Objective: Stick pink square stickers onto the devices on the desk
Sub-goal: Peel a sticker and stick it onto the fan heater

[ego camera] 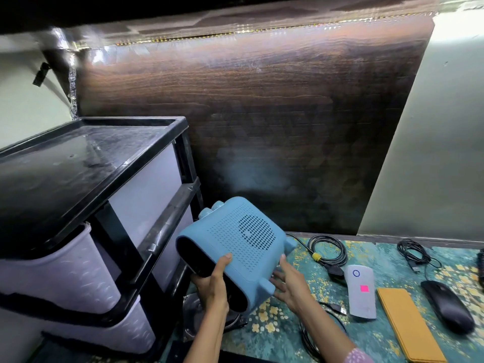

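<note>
Black-framed drawer unit sits left, the desk with its patterned cover right. The blue device is held tilted between them, off the surface, perforated face up and knobs pointing away.

Left hand grips the dark front end, thumb flat on the perforated face, the other fingers wrapped underneath and out of sight. Right hand is spread, fingers fairly straight, propping the lower edge beside a stubby foot. It supports rather than clamps. So the device sits across both hands, bulk above and ahead of them.

The white device lies flat on the desk just right of the right hand and already carries a pink sticker.

Step, my read: the blue unit is next to be tagged. No sticker shows on its visible face, and neither hand holds one.

Next move needs the unit set down stable and one hand freed to fetch a pink square. A smooth patch will probably bond better than the holes. Can't tell where the sticker supply is.
</note>
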